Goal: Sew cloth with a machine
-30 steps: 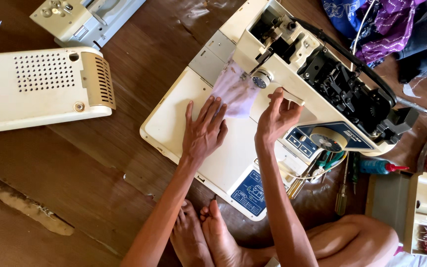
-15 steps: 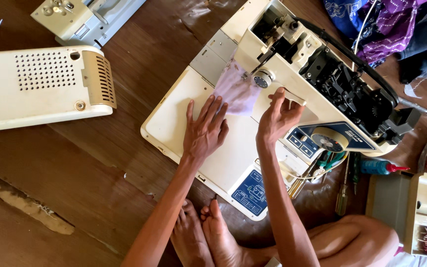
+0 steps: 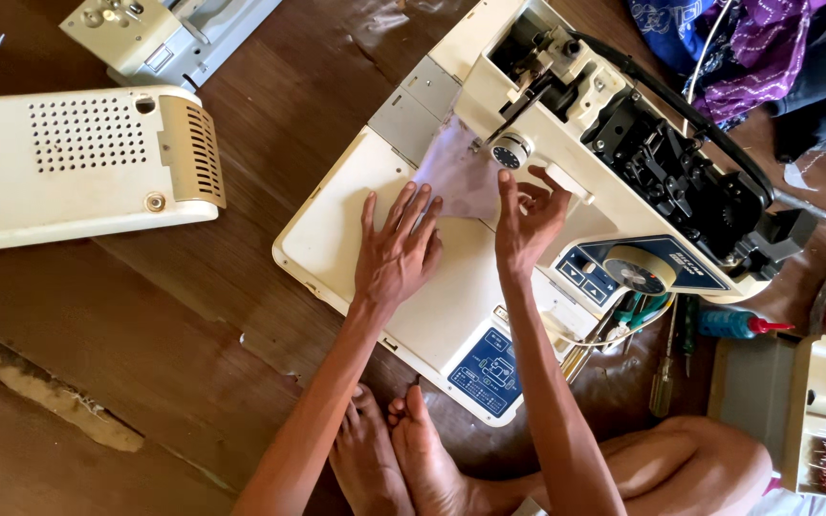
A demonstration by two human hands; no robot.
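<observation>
Head view looks down on my two hands at a cream plastic sewing machine point(image 3: 403, 315) with its casing off. Its needle is hard to make out past my right hand point(image 3: 526, 222), and the machine's far end is cut off. My left hand point(image 3: 396, 253) lies flat, fingers spread, pressing a pale lilac scrap of cloth point(image 3: 459, 174) onto the bed. My right hand, just beside it, arches with its fingertips on the cloth's edge, gripping nothing.
</observation>
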